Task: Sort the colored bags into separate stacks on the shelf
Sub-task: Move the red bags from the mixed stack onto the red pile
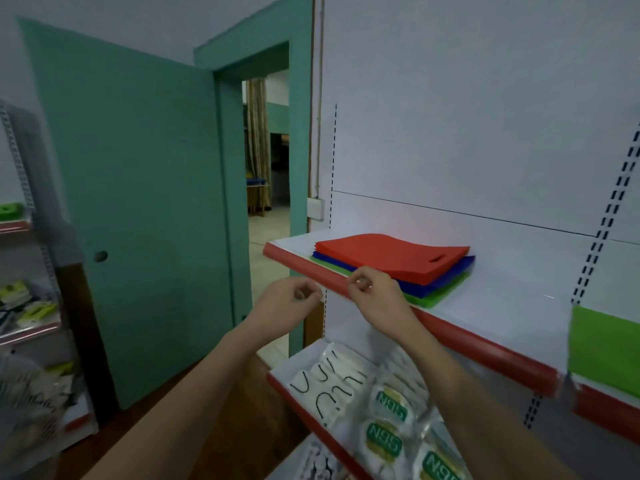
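Note:
A stack of flat bags lies on the white shelf: a red bag on top, a blue bag under it and a green bag at the bottom. My right hand is raised in front of the shelf's red front rail, its curled fingers at the stack's near left corner; nothing shows between them. My left hand is beside it, left of the shelf's end and just below the rail, fingers curled and empty. Another green bag hangs over the front of the neighbouring shelf on the right.
Below is a shelf of white N95 mask packs. A green door stands open on the left beside a doorway. A second shelf unit with small packets is at the far left. White back panel behind the stack.

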A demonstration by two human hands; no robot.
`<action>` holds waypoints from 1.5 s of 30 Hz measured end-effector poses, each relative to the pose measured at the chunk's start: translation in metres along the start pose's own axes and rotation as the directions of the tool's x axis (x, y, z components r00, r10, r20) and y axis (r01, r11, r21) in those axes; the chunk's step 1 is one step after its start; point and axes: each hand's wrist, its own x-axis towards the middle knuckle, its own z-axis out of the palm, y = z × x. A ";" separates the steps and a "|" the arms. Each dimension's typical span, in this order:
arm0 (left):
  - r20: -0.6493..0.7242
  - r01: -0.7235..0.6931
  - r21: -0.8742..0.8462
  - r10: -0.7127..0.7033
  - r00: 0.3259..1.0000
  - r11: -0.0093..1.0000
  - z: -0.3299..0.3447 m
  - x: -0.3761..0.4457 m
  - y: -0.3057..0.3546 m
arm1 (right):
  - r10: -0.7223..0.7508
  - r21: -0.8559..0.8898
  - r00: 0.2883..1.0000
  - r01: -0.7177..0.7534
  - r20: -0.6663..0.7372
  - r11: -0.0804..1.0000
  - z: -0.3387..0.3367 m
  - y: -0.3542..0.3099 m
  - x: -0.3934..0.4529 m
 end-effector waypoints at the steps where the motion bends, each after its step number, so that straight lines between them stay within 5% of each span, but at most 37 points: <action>1: 0.039 -0.010 -0.091 0.014 0.999 0.996 0.000 0.010 -0.013 | 0.009 0.009 0.998 -0.008 -0.059 1.000 0.004 0.004 0.008; 7: 0.132 -0.054 -0.337 0.104 0.986 0.940 -0.004 0.081 -0.086 | 0.108 0.047 0.895 -0.097 -0.433 0.994 0.020 0.020 0.055; 13: 0.039 -0.080 -0.514 0.117 0.992 0.854 0.007 0.167 -0.109 | 0.157 -0.044 0.636 -0.288 -0.756 0.957 0.002 0.037 0.078; 18: -0.019 -0.074 -0.585 0.078 0.997 0.807 0.038 0.231 -0.107 | 0.281 -0.007 0.476 -0.518 -0.833 0.856 -0.010 0.066 0.091; 26: 0.142 0.026 -0.297 0.017 0.990 0.955 0.094 0.292 -0.117 | 0.384 0.098 0.455 -0.535 -0.803 0.839 -0.012 0.094 0.100; 30: 0.156 0.084 -0.426 -0.018 0.988 0.901 0.098 0.298 -0.125 | 0.379 0.119 0.423 -0.523 -0.823 0.844 -0.011 0.103 0.095; 39: 0.193 0.026 -0.238 0.021 0.981 0.971 0.098 0.290 -0.122 | 0.256 0.038 0.429 -0.454 -0.866 0.890 -0.008 0.107 0.086; 45: 0.245 0.075 -0.375 0.020 0.969 0.924 0.096 0.292 -0.117 | 0.220 -0.010 0.426 -0.475 -0.877 0.880 -0.006 0.107 0.087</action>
